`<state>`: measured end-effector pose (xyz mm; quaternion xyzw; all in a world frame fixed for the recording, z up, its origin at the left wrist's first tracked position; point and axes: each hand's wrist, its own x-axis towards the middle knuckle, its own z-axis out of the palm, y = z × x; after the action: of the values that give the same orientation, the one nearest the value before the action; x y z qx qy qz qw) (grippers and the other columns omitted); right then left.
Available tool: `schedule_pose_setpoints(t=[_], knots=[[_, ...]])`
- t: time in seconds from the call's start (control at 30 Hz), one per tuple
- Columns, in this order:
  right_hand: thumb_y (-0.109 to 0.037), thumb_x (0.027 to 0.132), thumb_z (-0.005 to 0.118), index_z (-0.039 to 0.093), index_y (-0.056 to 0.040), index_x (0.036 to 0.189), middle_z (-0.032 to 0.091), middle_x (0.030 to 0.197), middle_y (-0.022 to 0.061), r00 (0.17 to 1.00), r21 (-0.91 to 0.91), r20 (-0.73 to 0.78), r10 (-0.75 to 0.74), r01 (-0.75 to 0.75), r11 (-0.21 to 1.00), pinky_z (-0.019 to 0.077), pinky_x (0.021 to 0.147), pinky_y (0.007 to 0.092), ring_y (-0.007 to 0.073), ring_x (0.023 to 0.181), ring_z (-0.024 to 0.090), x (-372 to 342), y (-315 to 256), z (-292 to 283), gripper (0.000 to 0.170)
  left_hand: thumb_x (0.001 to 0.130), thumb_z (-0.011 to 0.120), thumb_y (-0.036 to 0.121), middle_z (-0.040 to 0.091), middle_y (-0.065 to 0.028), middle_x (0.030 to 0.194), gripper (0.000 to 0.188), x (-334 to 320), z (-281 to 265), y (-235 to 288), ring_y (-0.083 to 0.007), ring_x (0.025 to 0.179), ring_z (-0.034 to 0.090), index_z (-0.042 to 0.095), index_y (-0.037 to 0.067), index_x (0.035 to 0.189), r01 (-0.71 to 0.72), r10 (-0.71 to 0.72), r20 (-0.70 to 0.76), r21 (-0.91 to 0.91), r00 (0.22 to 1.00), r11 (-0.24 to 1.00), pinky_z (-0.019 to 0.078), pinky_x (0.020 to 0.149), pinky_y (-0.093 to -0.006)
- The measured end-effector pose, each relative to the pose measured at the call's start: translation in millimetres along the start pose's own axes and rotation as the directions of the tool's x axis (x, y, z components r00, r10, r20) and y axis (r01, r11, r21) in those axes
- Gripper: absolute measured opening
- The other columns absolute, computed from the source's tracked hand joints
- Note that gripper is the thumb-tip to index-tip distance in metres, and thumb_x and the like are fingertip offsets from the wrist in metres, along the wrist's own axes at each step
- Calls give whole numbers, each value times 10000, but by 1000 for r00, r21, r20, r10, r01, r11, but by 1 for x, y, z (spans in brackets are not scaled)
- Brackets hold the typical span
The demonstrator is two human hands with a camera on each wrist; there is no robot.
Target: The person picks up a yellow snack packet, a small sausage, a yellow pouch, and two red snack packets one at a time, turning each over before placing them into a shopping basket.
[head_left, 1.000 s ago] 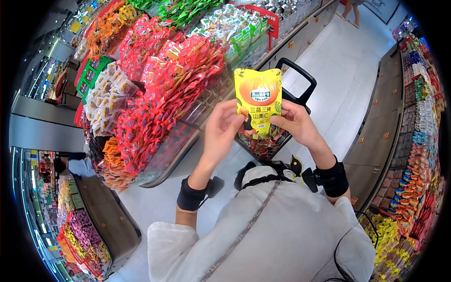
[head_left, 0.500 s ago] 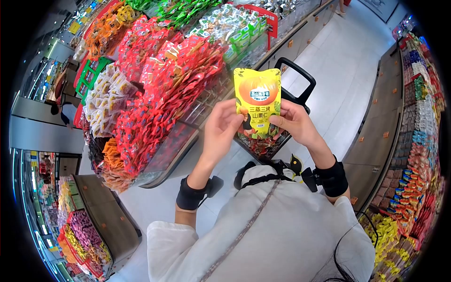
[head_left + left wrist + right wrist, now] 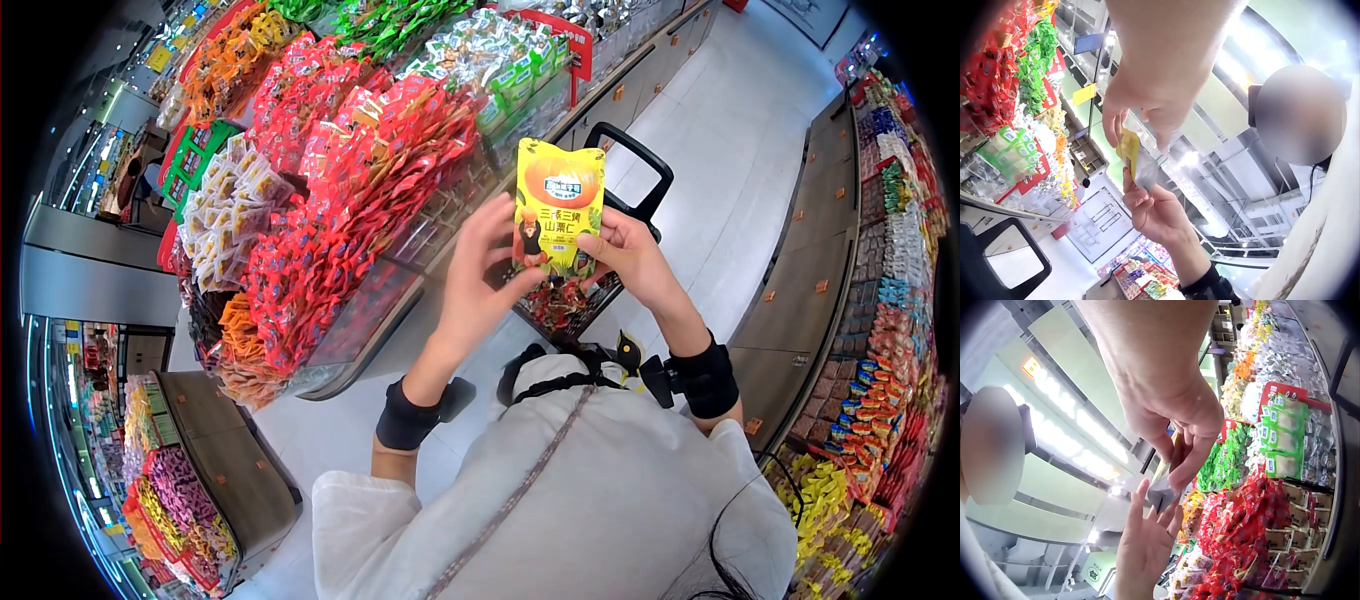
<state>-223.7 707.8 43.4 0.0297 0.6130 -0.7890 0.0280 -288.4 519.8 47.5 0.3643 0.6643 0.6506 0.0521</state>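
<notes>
A yellow pouch of chestnuts (image 3: 560, 180) is held up in front of the body, printed side toward the head camera and leaning slightly right. My right hand (image 3: 640, 262) pinches its lower right edge, thumb on the front and fingers behind. At the lower left, my left hand (image 3: 474, 285) has its fingers spread loosely along the edge, with the thumb at the bottom corner. In the right wrist view the left hand (image 3: 1144, 547) shows extended fingers beside the pouch's silvery underside (image 3: 1163, 494). Below the pouch is a black shopping basket (image 3: 660, 195) with small wrapped snacks in it.
On the left a display bin holds heaped red snack packets (image 3: 350, 190), white packets (image 3: 235, 205) and green packets (image 3: 400, 25) behind a clear panel (image 3: 350, 320). Shelves of packaged snacks (image 3: 875, 400) line the right side. A pale tiled aisle (image 3: 735, 130) runs between them.
The pouch has shifted a little up and right and tilted. My left hand has loosened its pinch, its thumb sliding down to the bottom corner. The passer-by at the top has left view.
</notes>
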Motion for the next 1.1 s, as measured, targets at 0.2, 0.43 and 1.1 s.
schedule_pose_setpoints(t=[0.2,0.43,1.1], knots=[[-138,858,531,269,-58,1288,593,930,59,999,29,-30,-19,20,999,510,549,207,90,753,583,-2,-2,10,510,564,747,-10,320,-147,1310,538,-6,4,-4,-267,1043,495,584,88,1067,-149,136,61,381,989,912,469,796,-333],[-121,846,544,236,-62,1320,530,1078,83,999,-32,-7,-50,50,998,464,687,234,126,903,534,-2,15,22,568,543,678,-76,341,-135,1291,644,-14,-1,-17,-264,992,450,541,140,1134,-108,108,25,440,994,892,484,735,-278],[-18,844,512,393,1,1082,477,1015,84,836,66,-454,-307,375,925,477,706,257,138,871,545,4,11,-16,267,937,236,396,314,-167,1335,519,-6,48,-34,-305,1223,341,242,55,1328,454,-535,295,-870,792,192,334,1004,-381]])
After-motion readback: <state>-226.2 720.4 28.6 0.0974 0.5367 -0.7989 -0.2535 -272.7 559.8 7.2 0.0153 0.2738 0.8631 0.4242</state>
